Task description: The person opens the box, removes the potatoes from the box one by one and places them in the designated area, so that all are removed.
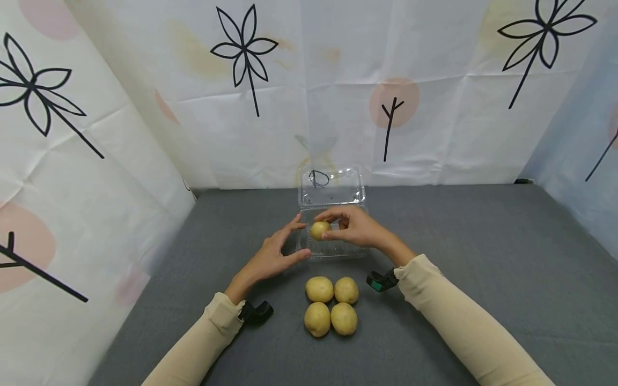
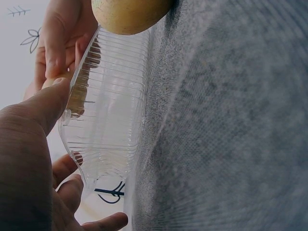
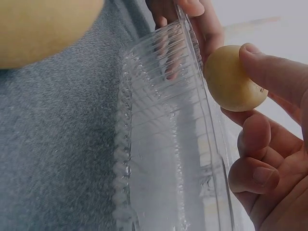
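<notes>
My right hand (image 1: 354,228) pinches a small yellow potato (image 3: 236,79) between thumb and fingers, over the clear plastic clamshell container (image 1: 338,250). The container's lid (image 1: 333,187) stands raised at the back, with a dark mark on it. At the container's left side is my left hand (image 1: 276,257), its fingers extended and spread. In the left wrist view, its thumb (image 2: 55,96) lies at the rim and the other fingers reach along the side wall. Through that wall the held potato shows partly, blurred by the ridged plastic.
In front of the container, several larger potatoes (image 1: 319,290) sit in two short rows on the grey tabletop (image 1: 458,246). Behind the table hangs a white cloth (image 1: 333,69) with printed flowers. Each wrist wears a black band (image 1: 256,312).
</notes>
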`<state>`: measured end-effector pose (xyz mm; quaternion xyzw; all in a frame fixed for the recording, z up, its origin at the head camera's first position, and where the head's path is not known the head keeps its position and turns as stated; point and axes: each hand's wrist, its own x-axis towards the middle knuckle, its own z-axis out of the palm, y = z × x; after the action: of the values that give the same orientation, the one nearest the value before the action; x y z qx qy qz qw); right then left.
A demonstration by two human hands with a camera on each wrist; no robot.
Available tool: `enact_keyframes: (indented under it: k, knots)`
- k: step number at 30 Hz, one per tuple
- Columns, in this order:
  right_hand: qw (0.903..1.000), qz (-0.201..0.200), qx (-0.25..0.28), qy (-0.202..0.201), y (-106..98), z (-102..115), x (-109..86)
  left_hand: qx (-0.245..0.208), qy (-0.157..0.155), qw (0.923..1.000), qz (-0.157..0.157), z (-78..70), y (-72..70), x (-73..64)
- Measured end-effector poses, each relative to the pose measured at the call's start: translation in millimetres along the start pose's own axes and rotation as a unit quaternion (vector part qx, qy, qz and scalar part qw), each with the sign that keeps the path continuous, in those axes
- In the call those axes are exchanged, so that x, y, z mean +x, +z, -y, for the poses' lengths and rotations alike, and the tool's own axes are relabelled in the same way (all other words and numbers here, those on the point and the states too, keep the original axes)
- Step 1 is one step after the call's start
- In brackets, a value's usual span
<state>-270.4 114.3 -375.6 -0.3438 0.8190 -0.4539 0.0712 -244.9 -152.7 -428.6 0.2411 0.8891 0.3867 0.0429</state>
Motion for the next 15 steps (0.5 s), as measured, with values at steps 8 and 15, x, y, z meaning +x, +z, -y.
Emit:
enact_keyframes:
  k: [8, 15]
  knots:
    - [0.9999, 0.0, 0.01, -0.013, -5, -1, -11.2, 0.002, -0.004, 1.0, 0.003, -0.9, 0.1, 0.6]
    - [0.9997, -0.004, 0.021, -0.009, -10, 1, -23.7, 0.002, 0.0, 1.0, 0.003, -0.6, 0.0, 0.1]
